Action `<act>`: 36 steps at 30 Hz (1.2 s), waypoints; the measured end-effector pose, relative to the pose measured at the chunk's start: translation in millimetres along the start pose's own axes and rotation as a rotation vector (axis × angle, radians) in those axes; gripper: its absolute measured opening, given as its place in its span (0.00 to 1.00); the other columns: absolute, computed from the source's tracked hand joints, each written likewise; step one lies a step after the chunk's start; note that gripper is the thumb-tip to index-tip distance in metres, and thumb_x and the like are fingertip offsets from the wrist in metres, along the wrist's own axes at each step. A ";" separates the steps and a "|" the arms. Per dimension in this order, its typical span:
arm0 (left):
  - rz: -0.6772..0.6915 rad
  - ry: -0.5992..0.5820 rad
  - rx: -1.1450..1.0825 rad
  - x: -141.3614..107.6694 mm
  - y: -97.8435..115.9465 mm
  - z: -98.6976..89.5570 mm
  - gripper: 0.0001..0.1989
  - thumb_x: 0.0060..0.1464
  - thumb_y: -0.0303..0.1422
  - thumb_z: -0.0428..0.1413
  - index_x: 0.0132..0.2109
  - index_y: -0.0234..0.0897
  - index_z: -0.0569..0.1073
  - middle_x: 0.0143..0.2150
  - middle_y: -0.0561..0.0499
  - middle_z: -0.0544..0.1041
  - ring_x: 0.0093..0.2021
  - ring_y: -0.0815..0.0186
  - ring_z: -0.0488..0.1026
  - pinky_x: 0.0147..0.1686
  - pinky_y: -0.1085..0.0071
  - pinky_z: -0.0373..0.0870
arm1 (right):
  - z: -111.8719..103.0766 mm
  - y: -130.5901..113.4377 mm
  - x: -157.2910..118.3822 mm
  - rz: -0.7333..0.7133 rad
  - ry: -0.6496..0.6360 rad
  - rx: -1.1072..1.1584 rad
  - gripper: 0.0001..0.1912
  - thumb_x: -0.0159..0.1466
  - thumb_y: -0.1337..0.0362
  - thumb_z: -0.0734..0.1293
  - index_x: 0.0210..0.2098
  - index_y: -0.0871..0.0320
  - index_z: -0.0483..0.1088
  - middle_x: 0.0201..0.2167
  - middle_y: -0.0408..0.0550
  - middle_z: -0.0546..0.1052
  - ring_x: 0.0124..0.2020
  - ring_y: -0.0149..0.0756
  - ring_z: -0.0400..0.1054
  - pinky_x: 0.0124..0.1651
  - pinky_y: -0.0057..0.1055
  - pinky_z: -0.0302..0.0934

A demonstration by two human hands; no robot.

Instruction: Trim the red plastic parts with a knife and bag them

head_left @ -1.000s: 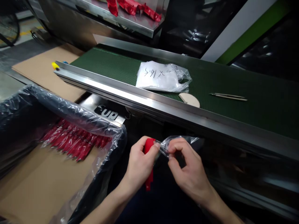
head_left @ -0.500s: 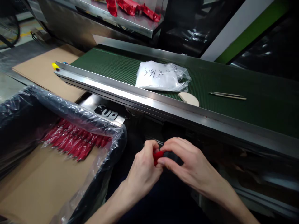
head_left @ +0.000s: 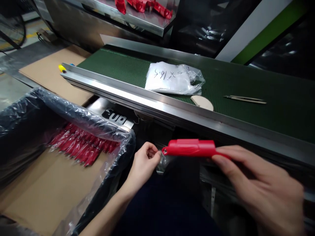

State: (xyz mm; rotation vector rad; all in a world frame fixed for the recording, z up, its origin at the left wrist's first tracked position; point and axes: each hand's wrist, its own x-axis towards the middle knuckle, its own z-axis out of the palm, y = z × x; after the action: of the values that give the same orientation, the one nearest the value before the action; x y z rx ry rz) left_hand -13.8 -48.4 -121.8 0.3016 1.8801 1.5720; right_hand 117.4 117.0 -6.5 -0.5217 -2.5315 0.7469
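A long red plastic part [head_left: 190, 148] lies level in front of me, with a small hole at its left end. My right hand [head_left: 258, 180] is closed on its right end, pinching it between thumb and fingers. By the part's left tip, my left hand [head_left: 145, 160] has its thumb and fingers pinched together. From that pinch hangs what looks like a small clear plastic bag [head_left: 162, 163], partly lost against the dark background. The left end of the red part is close to the bag, but I cannot tell whether it touches.
On my left stands a plastic-lined box [head_left: 98, 126] holding several bagged red parts [head_left: 83, 144]. Across the front runs a green conveyor belt [head_left: 123, 70], bearing a marked plastic packet [head_left: 167, 78], a beige curved piece [head_left: 203, 103] and tweezers [head_left: 244, 99]. More red parts [head_left: 147, 6] lie on a metal shelf.
My hands have drawn apart. The red part, mostly hidden in my fingers before, now shows at full length in my right hand, which moved right. Clear plastic shows at my left fingertips.
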 end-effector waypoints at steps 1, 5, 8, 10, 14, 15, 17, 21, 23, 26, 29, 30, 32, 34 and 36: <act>-0.030 0.016 -0.050 2.2 0.2 -1.3 0.06 0.54 0.33 0.56 0.34 0.35 0.68 0.28 0.53 0.71 0.28 0.68 0.68 0.28 0.73 0.63 | -0.8 -1.0 -5.2 -0.063 -0.043 -0.009 0.07 0.65 0.64 0.68 0.43 0.49 0.74 0.39 0.42 0.79 0.35 0.34 0.74 0.38 0.28 0.68; -0.114 0.042 -0.219 4.5 6.3 -1.9 0.10 0.54 0.36 0.58 0.34 0.32 0.71 0.27 0.51 0.73 0.28 0.68 0.69 0.30 0.73 0.66 | 5.0 -8.0 -20.5 -0.264 -0.136 -0.041 0.15 0.64 0.72 0.66 0.49 0.53 0.71 0.41 0.48 0.78 0.35 0.36 0.75 0.38 0.31 0.70; -0.144 0.026 -0.311 1.6 11.9 0.3 0.11 0.54 0.38 0.59 0.35 0.32 0.73 0.28 0.50 0.73 0.30 0.67 0.71 0.34 0.71 0.70 | 12.2 -10.5 -23.7 -0.354 -0.145 -0.044 0.17 0.61 0.77 0.66 0.48 0.57 0.71 0.38 0.50 0.78 0.36 0.36 0.74 0.38 0.31 0.71; -0.145 0.008 -0.353 -0.7 13.7 1.3 0.12 0.54 0.39 0.59 0.36 0.32 0.74 0.32 0.49 0.75 0.33 0.65 0.72 0.38 0.69 0.71 | 15.9 -8.9 -24.4 -0.411 -0.143 -0.053 0.17 0.60 0.78 0.66 0.48 0.60 0.72 0.37 0.51 0.78 0.38 0.36 0.74 0.40 0.31 0.71; -0.095 0.005 -0.355 -4.5 14.3 0.6 0.12 0.57 0.40 0.59 0.38 0.33 0.75 0.36 0.48 0.75 0.37 0.65 0.71 0.40 0.70 0.68 | 20.9 1.0 -28.2 -0.528 -0.178 -0.127 0.19 0.59 0.80 0.65 0.48 0.63 0.72 0.39 0.54 0.80 0.41 0.40 0.74 0.41 0.35 0.72; -0.073 0.012 -0.340 -5.5 14.8 0.0 0.12 0.57 0.40 0.59 0.38 0.33 0.76 0.36 0.48 0.74 0.37 0.65 0.70 0.39 0.71 0.67 | 22.0 4.3 -29.3 -0.559 -0.200 -0.151 0.20 0.59 0.80 0.65 0.49 0.64 0.72 0.41 0.56 0.80 0.42 0.42 0.74 0.41 0.37 0.71; -0.022 0.023 -0.300 -7.5 16.4 -0.8 0.11 0.58 0.39 0.58 0.37 0.34 0.76 0.36 0.49 0.73 0.37 0.65 0.68 0.38 0.72 0.65 | 24.2 10.9 -31.3 -0.621 -0.250 -0.198 0.22 0.58 0.81 0.63 0.51 0.66 0.72 0.44 0.59 0.79 0.44 0.46 0.74 0.40 0.41 0.71; 0.106 0.060 -0.210 -12.9 17.5 0.0 0.08 0.58 0.35 0.58 0.35 0.35 0.76 0.37 0.50 0.72 0.38 0.65 0.68 0.40 0.73 0.64 | 31.6 18.2 -32.7 -0.689 -0.271 -0.257 0.21 0.58 0.82 0.63 0.50 0.68 0.72 0.44 0.61 0.79 0.43 0.47 0.74 0.39 0.43 0.70; 0.165 0.080 -0.178 -15.9 13.6 2.2 0.06 0.59 0.33 0.58 0.35 0.35 0.76 0.38 0.50 0.73 0.40 0.65 0.69 0.42 0.72 0.64 | 38.8 16.3 -33.5 -0.655 -0.208 -0.223 0.19 0.57 0.82 0.65 0.48 0.68 0.72 0.41 0.59 0.80 0.40 0.45 0.74 0.38 0.41 0.69; 0.224 0.113 -0.153 -20.2 2.6 7.9 0.06 0.61 0.32 0.56 0.37 0.36 0.75 0.39 0.50 0.73 0.40 0.65 0.70 0.42 0.72 0.65 | 54.8 7.1 -37.4 -0.457 -0.010 -0.084 0.14 0.58 0.80 0.69 0.44 0.65 0.72 0.34 0.52 0.79 0.35 0.37 0.73 0.38 0.34 0.69; 0.257 0.158 -0.136 -24.6 -8.1 14.3 0.06 0.63 0.32 0.54 0.37 0.37 0.74 0.36 0.51 0.73 0.37 0.66 0.70 0.38 0.73 0.65 | 74.1 -2.5 -44.0 -0.035 0.143 0.089 0.08 0.63 0.74 0.67 0.42 0.60 0.72 0.32 0.46 0.77 0.31 0.31 0.74 0.35 0.26 0.69; 0.268 0.166 -0.128 -26.0 -10.2 15.6 0.07 0.64 0.32 0.53 0.37 0.37 0.73 0.35 0.52 0.72 0.35 0.67 0.69 0.37 0.73 0.65 | 80.0 -4.1 -46.1 0.083 0.145 0.144 0.07 0.65 0.73 0.66 0.42 0.59 0.72 0.32 0.44 0.77 0.29 0.30 0.74 0.33 0.24 0.69; 0.302 0.165 -0.102 -28.1 -11.7 15.6 0.06 0.64 0.31 0.53 0.38 0.38 0.73 0.35 0.52 0.72 0.35 0.67 0.69 0.36 0.73 0.65 | 89.2 -3.0 -48.8 0.164 0.102 0.214 0.08 0.67 0.72 0.64 0.44 0.58 0.71 0.34 0.44 0.77 0.30 0.29 0.74 0.33 0.23 0.69; 0.351 0.157 -0.066 -28.6 -10.0 11.1 0.05 0.64 0.30 0.53 0.40 0.39 0.74 0.37 0.52 0.73 0.37 0.67 0.70 0.39 0.72 0.66 | 92.7 3.5 -48.4 0.072 0.057 0.226 0.10 0.66 0.73 0.64 0.45 0.57 0.72 0.37 0.45 0.77 0.35 0.30 0.74 0.38 0.25 0.70; 0.394 0.159 -0.025 -27.3 -6.4 2.8 0.05 0.64 0.29 0.53 0.42 0.40 0.74 0.39 0.52 0.73 0.40 0.67 0.70 0.43 0.71 0.66 | 89.8 13.1 -44.2 -0.064 -0.012 0.217 0.14 0.64 0.75 0.65 0.46 0.55 0.74 0.41 0.46 0.77 0.41 0.34 0.73 0.45 0.30 0.70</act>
State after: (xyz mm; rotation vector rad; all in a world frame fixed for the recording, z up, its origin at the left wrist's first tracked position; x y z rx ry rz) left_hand 10.0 -63.1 -118.9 0.5800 2.0077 1.9254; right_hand 111.0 69.6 -95.4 -0.3619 -2.4263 0.9885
